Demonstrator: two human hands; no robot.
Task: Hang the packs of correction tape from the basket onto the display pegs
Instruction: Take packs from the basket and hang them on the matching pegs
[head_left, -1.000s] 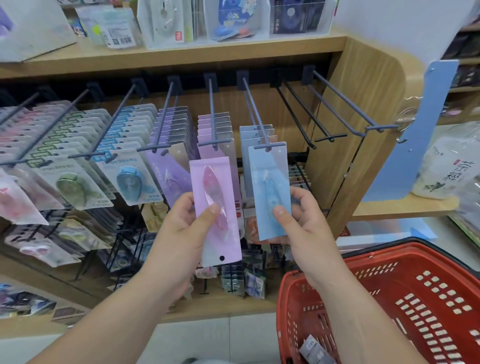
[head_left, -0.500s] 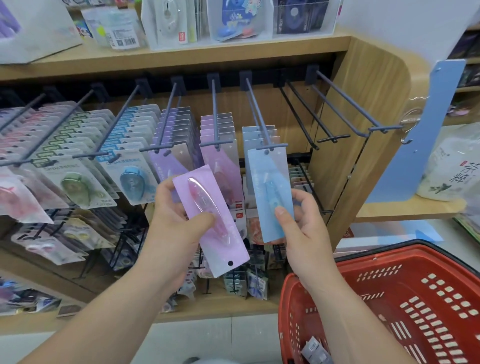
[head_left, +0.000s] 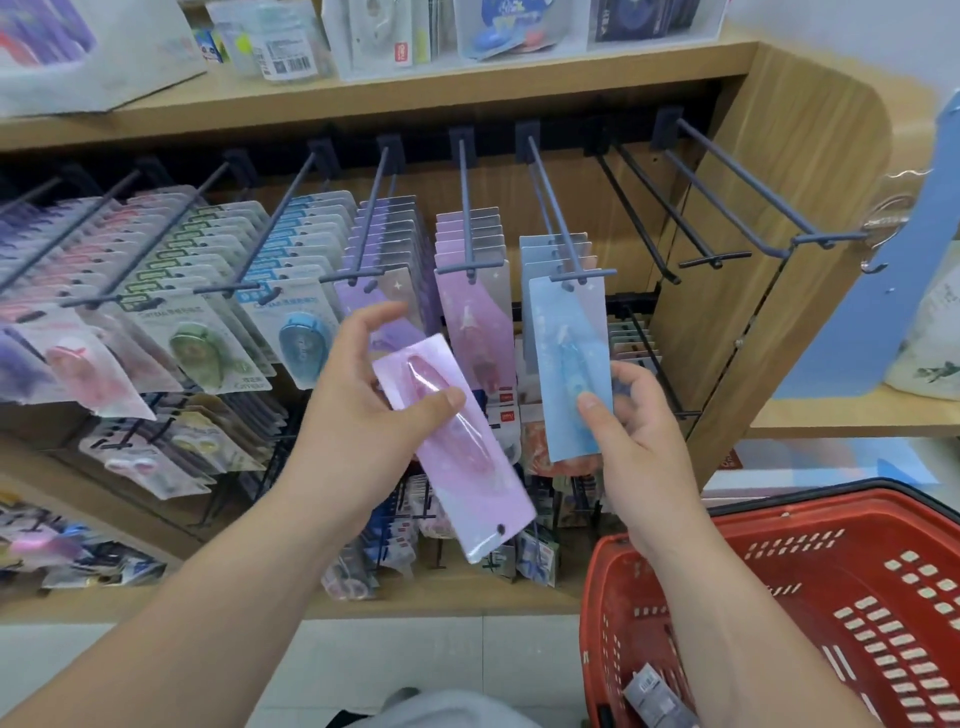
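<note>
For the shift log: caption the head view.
Left hand holds a pink pack hole-end down; right hand pinches the blue pack hanging on its peg.

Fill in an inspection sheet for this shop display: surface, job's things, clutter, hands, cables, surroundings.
Surface: light wooden display shelf with dark metal pegs, rightmost ones bare.
Job's things: pink carded correction-tape pack, tilted, hang-hole lowest; blue carded correction-tape pack at its peg's front; red plastic basket holding a grey packet.
Clutter: nothing seen.
Hands: left hand grips the pink pack; right hand pinches the blue pack.
Cables: nothing seen.
Surroundings: blue upright panel; white printed bag on a side shelf.
</note>
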